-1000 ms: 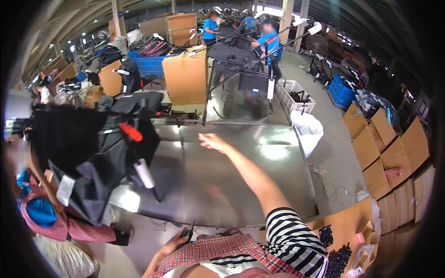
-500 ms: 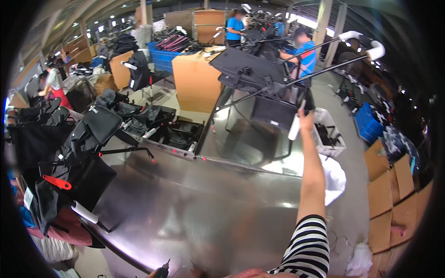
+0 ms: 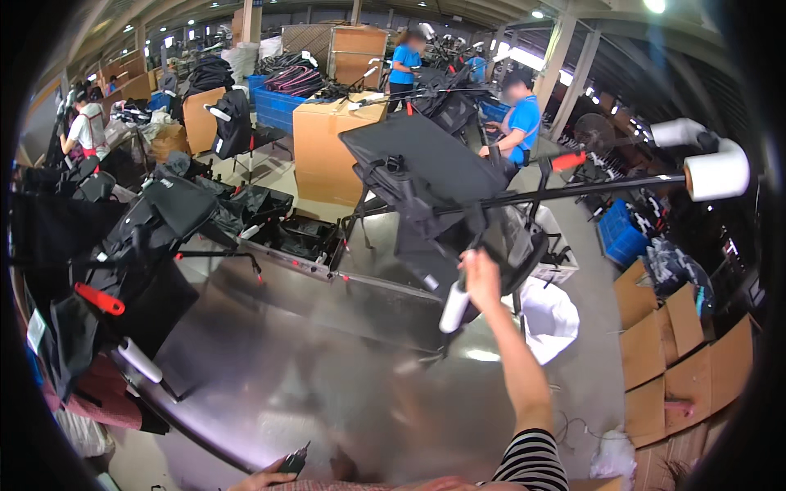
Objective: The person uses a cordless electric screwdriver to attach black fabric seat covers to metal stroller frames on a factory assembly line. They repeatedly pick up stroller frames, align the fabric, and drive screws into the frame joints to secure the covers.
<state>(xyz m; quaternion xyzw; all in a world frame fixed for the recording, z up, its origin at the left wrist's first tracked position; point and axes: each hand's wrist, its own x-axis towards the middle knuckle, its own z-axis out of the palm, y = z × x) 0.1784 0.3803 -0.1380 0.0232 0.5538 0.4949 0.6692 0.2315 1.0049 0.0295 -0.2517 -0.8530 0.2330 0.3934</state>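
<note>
My right hand reaches forward over the metal table, its fingers closed round a bar of a black stroller frame, just above a white-wrapped section. The stroller has dark fabric panels and a long bar running right to a white-wrapped handle. It is tilted over the table's far right part. Low at the near edge, my left hand is closed round a dark tool with a thin pointed bit. Part of that hand is cut off by the lower edge.
More black stroller parts crowd the left side, with a red strip and a white-wrapped bar. Beyond the table stands a large cardboard box. A white crate, a white bag and cardboard lie right. Co-workers stand behind.
My right hand has come nearer and leftward, bringing the stroller frame with it; the white handle now looms larger at right. More of the left hand's tool shows. The view has shifted slightly.
</note>
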